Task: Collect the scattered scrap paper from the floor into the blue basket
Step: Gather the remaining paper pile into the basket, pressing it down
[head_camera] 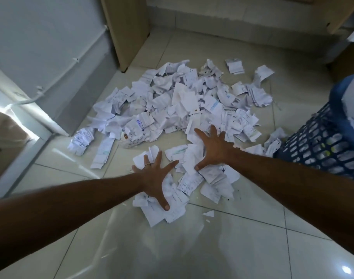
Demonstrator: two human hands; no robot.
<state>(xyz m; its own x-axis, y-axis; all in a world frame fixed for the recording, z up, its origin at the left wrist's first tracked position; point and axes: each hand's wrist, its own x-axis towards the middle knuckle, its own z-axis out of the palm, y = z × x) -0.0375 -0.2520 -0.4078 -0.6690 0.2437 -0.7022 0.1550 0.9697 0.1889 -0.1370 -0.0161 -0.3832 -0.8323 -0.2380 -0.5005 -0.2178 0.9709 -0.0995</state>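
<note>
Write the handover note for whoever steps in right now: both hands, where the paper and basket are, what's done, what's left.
Left hand: open, fingers spread, pressing flat on the near scraps.
Right hand: open, fingers spread, flat on scraps at the near edge of the main pile.
Blue basket: to the right, beside the pile, already holding some paper.
Done: part of the paper is in the basket.
Left: nearly everything. The pile and the strays on the floor tiles remain to be gathered and dropped in.

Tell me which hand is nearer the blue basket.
Right. The right hand presses spread fingers on scrap paper just left of the blue basket; the left hand presses paper farther left, beyond the right hand.
</note>
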